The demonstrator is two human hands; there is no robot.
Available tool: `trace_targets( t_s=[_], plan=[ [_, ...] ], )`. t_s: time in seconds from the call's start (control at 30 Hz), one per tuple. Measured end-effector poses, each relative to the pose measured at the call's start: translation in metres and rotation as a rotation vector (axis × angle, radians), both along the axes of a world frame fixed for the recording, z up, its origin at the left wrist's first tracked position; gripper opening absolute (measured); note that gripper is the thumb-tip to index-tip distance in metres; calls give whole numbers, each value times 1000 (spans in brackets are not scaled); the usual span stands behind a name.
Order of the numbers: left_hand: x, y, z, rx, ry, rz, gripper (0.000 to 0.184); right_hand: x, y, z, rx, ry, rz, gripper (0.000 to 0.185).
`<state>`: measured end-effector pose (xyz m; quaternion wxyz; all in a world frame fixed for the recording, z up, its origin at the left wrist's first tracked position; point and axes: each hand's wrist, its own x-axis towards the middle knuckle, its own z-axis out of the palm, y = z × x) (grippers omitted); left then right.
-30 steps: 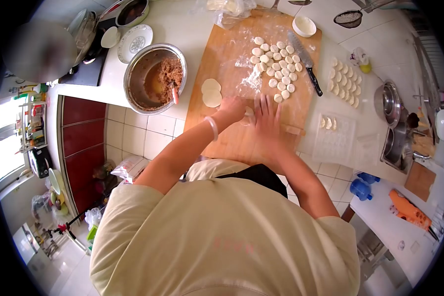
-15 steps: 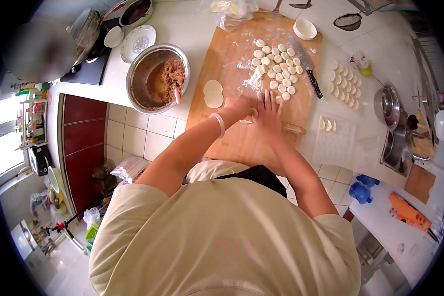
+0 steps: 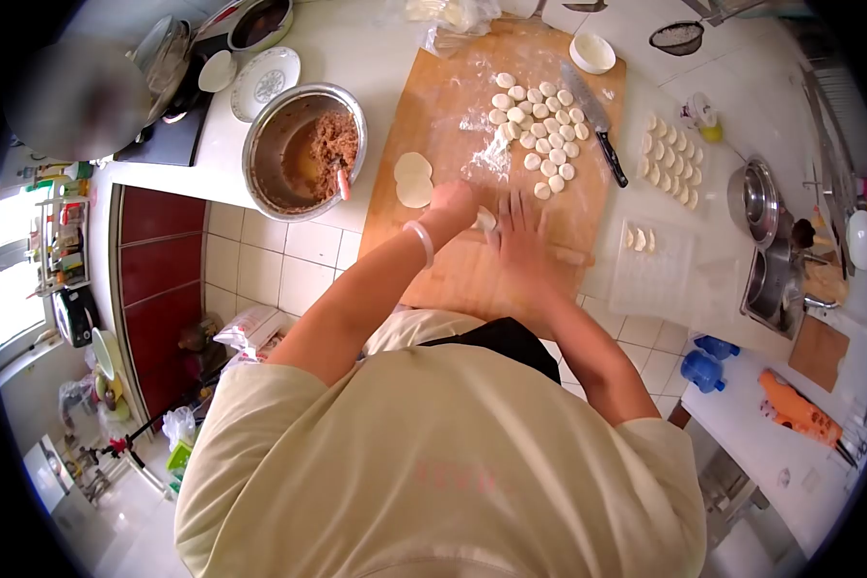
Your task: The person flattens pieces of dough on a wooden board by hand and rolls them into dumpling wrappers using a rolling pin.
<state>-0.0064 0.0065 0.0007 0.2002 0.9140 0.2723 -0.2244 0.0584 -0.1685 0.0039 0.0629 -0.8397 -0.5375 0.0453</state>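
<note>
My left hand [image 3: 455, 204], with a pale bracelet at its wrist, is closed at the edge of a small dough piece [image 3: 486, 221] on the wooden board [image 3: 433, 106]. My right hand [image 3: 523, 239] lies with fingers stretched out over a rolling pin [image 3: 573, 256], whose end shows to its right; the palm hides the middle. Two overlapping flat dough rounds [image 3: 414, 181] rest left of my left hand. Beyond my hands are several small dough discs [image 3: 552, 125] and loose flour [image 3: 491, 154]. A black-handled knife [image 3: 611, 157] lies right of the discs.
A metal bowl [image 3: 303, 154] of brown filling stands left of the board, near a patterned plate [image 3: 265, 82]. A white bowl [image 3: 592, 53] sits at the board's far right corner. Rows of folded dumplings [image 3: 672, 159] and a clear tray [image 3: 650, 275] are at the right.
My right hand has shifted slightly on the rolling pin, its palm still blurred. The small dough piece shows more plainly between my hands.
</note>
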Motion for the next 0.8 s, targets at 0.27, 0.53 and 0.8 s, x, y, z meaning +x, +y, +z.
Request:
trace_targets(
  t_s=[0.27, 0.53, 0.8],
  plan=[
    [-14, -7, 20, -64, -60, -15, 21, 3, 7, 2, -18, 42, 49, 70],
    [-34, -5, 10, -142, -118, 186, 21, -24, -43, 16, -85, 173, 154, 64],
    [-61, -19, 12, -267, -293, 309, 21, -11, -39, 13, -64, 160, 137, 64]
  ],
)
